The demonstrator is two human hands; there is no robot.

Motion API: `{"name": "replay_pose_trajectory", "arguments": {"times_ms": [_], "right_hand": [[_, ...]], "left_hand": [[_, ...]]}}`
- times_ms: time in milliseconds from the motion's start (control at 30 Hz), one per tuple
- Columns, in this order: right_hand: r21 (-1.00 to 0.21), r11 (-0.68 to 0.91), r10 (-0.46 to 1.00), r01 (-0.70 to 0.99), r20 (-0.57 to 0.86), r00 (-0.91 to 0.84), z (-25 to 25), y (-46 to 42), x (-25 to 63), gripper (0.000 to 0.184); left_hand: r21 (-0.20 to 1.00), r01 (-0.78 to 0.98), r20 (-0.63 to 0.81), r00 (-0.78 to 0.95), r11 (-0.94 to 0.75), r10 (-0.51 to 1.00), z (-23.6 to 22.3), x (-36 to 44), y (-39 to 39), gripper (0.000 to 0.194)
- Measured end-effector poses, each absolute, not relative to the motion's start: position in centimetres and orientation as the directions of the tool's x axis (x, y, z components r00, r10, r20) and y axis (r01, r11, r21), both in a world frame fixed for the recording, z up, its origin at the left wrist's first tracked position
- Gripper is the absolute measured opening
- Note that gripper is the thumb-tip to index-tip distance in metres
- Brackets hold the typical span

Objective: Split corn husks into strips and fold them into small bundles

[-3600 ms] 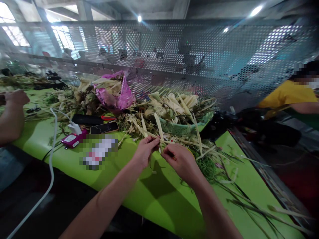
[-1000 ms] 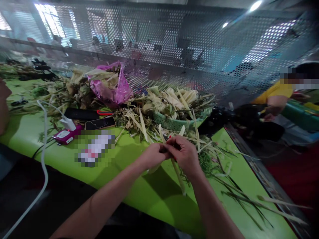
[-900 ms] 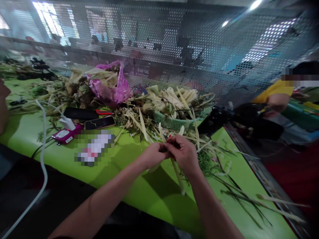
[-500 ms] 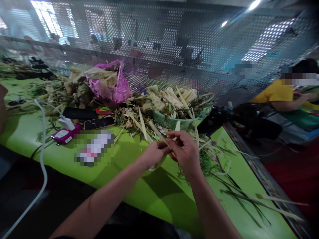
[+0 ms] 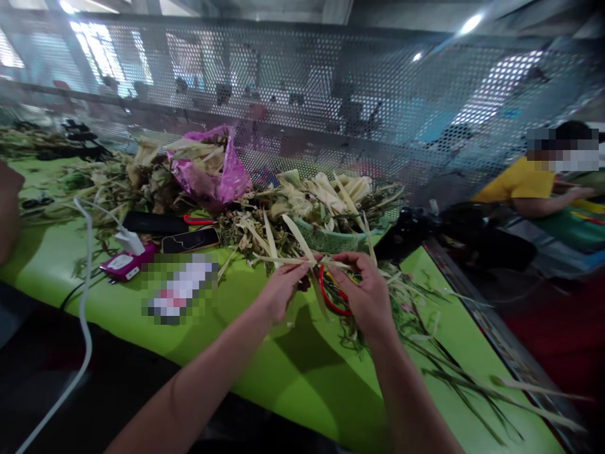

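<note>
My left hand (image 5: 282, 291) is closed, pinching a pale dried husk strip (image 5: 299, 236) that sticks up from its fingertips. Another thin strip (image 5: 271, 259) lies crosswise between both hands, crossing the first one. My right hand (image 5: 366, 295) is closed too, with thumb and index finger on the strips' right side. Red-handled scissors (image 5: 325, 299) hang at the right palm, one loop showing; their blades are mostly hidden. Just behind the hands, a green basket (image 5: 326, 238) holds a heap of dried husks (image 5: 331, 192).
A pink plastic bag (image 5: 236, 173) of husks stands at the back. Phones, including one (image 5: 191, 240), a purple power adapter (image 5: 126, 263) and a white cable (image 5: 85, 302) lie left. Long stalks (image 5: 472, 372) spread right. A perforated metal screen (image 5: 293, 94) rises behind; a person in yellow (image 5: 520, 180) sits beyond.
My hands have moved slightly apart and turned. The husk strips now show crossed between the fingers, and more of the red scissors handle is visible under my right hand.
</note>
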State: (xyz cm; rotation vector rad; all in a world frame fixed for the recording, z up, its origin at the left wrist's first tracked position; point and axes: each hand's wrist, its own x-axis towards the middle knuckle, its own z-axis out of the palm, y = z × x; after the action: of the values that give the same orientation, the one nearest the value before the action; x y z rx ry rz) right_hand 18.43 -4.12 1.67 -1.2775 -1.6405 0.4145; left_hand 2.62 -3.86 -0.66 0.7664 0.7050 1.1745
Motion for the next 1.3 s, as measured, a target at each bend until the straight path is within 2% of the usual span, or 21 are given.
{"name": "replay_pose_trajectory", "arguments": {"times_ms": [133,267,367,433,567,667,733,767,833,933,1067,1300], "right_hand": [[-0.737,0.399,0.889,0.545,0.457,-0.032,1.5,-4.2,17.8,0.021],[-0.836,0.354,0.935,0.419,0.327,-0.139,1.3,-4.4,16.8,0.024],[-0.88,0.305,0.952,0.364,0.291,-0.096,1.4,-4.5,16.7,0.025],[-0.866,0.312,0.946,0.39,0.319,-0.047,1.4,-4.5,16.9,0.024],[-0.756,0.398,0.894,0.519,0.447,-0.034,1.3,-4.4,17.3,0.018],[-0.686,0.432,0.867,0.586,0.494,-0.061,1.2,-4.5,17.5,0.013],[-0.648,0.444,0.856,0.619,0.51,-0.081,1.3,-4.6,17.5,0.012],[-0.631,0.449,0.852,0.633,0.516,-0.089,1.4,-4.6,17.5,0.012],[-0.599,0.462,0.844,0.654,0.523,-0.117,1.6,-4.7,17.4,0.011],[-0.562,0.489,0.835,0.667,0.524,-0.17,1.8,-4.9,17.2,0.01],[-0.556,0.508,0.831,0.658,0.517,-0.204,1.7,-5.0,16.9,0.01],[-0.666,0.409,0.897,0.624,0.419,-0.141,1.4,-5.0,16.8,0.018]], "left_hand": [[0.819,-0.544,-0.045,0.256,0.183,0.966,-1.2,2.6,-3.7,0.037],[0.841,-0.5,-0.048,0.309,0.205,0.95,-1.3,2.7,-3.9,0.041],[0.844,-0.489,-0.076,0.296,0.219,0.952,-1.0,2.6,-4.0,0.043],[0.841,-0.502,-0.077,0.258,0.202,0.963,-0.7,2.2,-3.8,0.043],[0.878,-0.476,-0.005,0.099,0.052,0.995,-0.6,0.6,-2.7,0.035],[0.89,-0.445,0.033,-0.153,-0.098,0.988,-0.5,-0.8,-2.0,0.036],[0.934,-0.281,0.142,-0.278,-0.221,0.95,-0.2,-1.4,-1.9,0.037],[0.953,-0.145,0.219,-0.28,-0.267,0.935,0.0,-1.5,-2.0,0.035],[0.928,0.135,0.363,-0.137,-0.346,0.922,0.4,-1.4,-2.4,0.024],[0.825,0.324,0.449,0.123,-0.464,0.885,0.5,-0.6,-3.0,0.019],[0.789,0.34,0.471,0.201,-0.512,0.859,-0.3,0.3,-3.0,0.018],[0.863,0.222,0.419,0.184,-0.453,0.889,-0.7,0.9,-3.0,0.017]]}}
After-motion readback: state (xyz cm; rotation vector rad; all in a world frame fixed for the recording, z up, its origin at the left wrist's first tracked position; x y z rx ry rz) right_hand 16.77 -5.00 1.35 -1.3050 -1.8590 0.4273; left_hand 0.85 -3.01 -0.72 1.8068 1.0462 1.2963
